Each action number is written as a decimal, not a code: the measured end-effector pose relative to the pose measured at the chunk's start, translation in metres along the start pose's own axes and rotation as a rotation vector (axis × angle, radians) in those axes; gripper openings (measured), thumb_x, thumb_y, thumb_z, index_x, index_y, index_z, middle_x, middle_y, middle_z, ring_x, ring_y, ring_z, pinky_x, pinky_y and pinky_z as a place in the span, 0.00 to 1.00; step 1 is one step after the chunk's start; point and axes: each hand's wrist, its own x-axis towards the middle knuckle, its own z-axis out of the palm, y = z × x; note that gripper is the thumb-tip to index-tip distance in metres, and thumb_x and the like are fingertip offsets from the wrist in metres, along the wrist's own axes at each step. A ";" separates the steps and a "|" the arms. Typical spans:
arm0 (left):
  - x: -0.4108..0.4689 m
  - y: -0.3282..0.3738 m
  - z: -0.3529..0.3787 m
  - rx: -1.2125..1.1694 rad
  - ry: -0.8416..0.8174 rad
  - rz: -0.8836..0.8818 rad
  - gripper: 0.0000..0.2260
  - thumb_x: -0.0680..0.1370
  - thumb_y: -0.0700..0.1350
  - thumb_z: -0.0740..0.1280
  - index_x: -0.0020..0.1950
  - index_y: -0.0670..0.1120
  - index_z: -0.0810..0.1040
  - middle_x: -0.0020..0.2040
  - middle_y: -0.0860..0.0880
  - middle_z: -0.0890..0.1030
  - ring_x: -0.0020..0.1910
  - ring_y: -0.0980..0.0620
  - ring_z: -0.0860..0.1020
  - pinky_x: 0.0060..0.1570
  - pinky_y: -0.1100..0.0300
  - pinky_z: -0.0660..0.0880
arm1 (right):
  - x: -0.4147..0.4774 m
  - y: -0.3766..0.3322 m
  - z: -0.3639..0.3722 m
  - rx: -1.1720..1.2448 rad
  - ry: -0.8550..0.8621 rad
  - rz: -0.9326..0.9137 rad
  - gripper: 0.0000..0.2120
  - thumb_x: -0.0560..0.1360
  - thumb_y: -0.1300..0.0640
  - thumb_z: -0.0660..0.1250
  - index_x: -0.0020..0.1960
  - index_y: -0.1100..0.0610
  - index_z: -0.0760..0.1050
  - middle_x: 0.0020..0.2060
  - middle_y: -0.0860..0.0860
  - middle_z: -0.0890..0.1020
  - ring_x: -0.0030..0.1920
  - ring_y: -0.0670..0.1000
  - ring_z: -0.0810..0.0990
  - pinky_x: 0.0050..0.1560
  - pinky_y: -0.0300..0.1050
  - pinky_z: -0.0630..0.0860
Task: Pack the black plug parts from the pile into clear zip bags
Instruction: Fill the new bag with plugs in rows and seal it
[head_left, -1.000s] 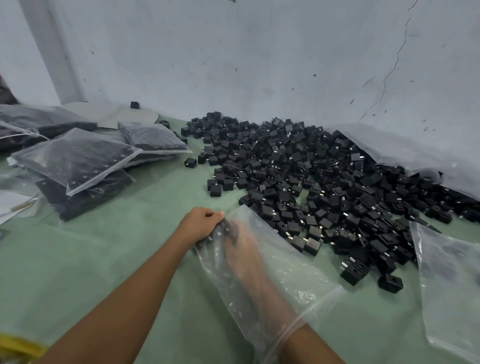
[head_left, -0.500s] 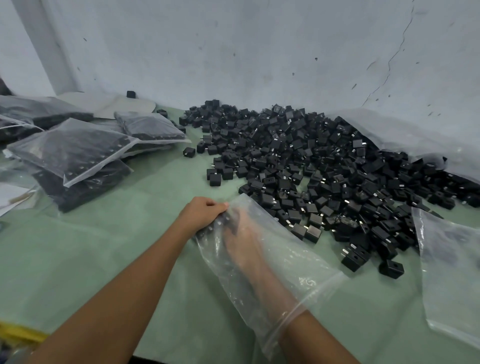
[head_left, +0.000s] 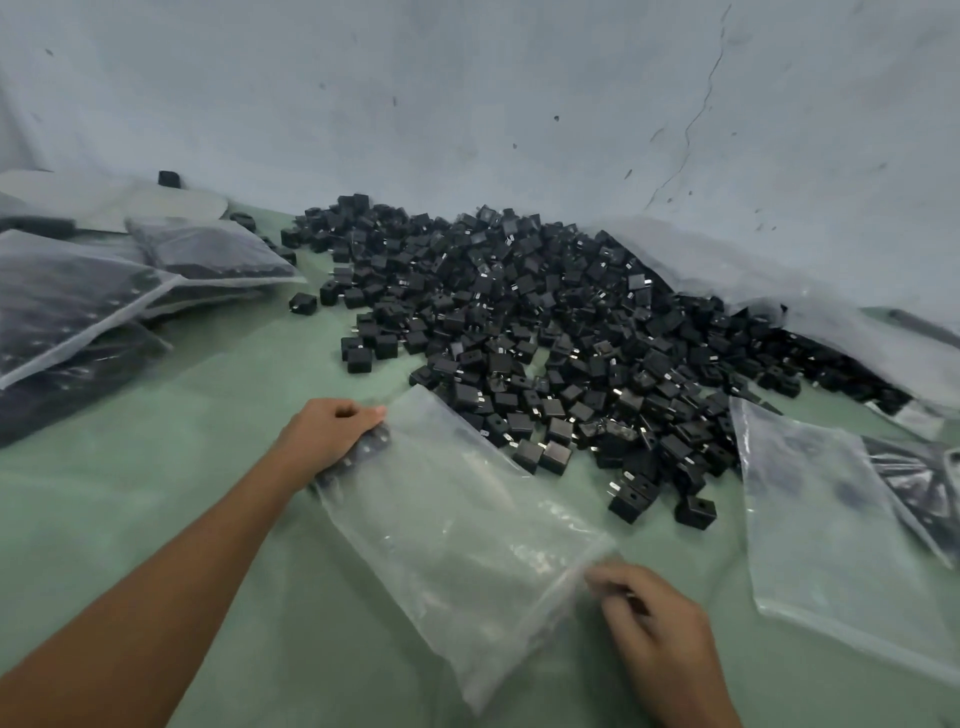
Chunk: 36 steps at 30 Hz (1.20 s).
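Right hand (head_left: 660, 639) withdrawn from clear zip bag (head_left: 457, 525), now pinching mouth edge; left hand (head_left: 327, 434) grips far corner over plug parts (head_left: 371, 447). Handful likely deposited; pile (head_left: 545, 332) next.

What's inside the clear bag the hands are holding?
A few black plug parts at the clear bag's far end. The left hand covers some, so their number is hidden.
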 end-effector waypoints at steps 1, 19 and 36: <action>0.000 0.000 0.000 -0.009 -0.003 0.003 0.16 0.76 0.64 0.70 0.39 0.53 0.86 0.29 0.50 0.81 0.26 0.52 0.78 0.35 0.55 0.78 | 0.003 0.006 -0.007 -0.026 0.041 0.021 0.21 0.72 0.68 0.72 0.43 0.40 0.81 0.42 0.39 0.84 0.42 0.39 0.82 0.43 0.30 0.75; 0.000 -0.001 -0.001 -0.011 0.017 0.017 0.16 0.74 0.67 0.69 0.39 0.57 0.85 0.30 0.46 0.82 0.28 0.49 0.80 0.37 0.52 0.82 | 0.064 0.028 -0.014 -0.259 -0.007 0.057 0.12 0.77 0.57 0.69 0.56 0.44 0.75 0.55 0.41 0.71 0.56 0.46 0.73 0.57 0.45 0.72; -0.005 0.002 -0.001 -0.017 -0.004 -0.006 0.17 0.75 0.66 0.69 0.39 0.55 0.86 0.32 0.47 0.83 0.27 0.52 0.78 0.31 0.57 0.77 | -0.006 -0.048 0.004 0.698 -0.408 0.390 0.12 0.74 0.68 0.71 0.56 0.59 0.81 0.46 0.57 0.85 0.36 0.56 0.82 0.35 0.45 0.79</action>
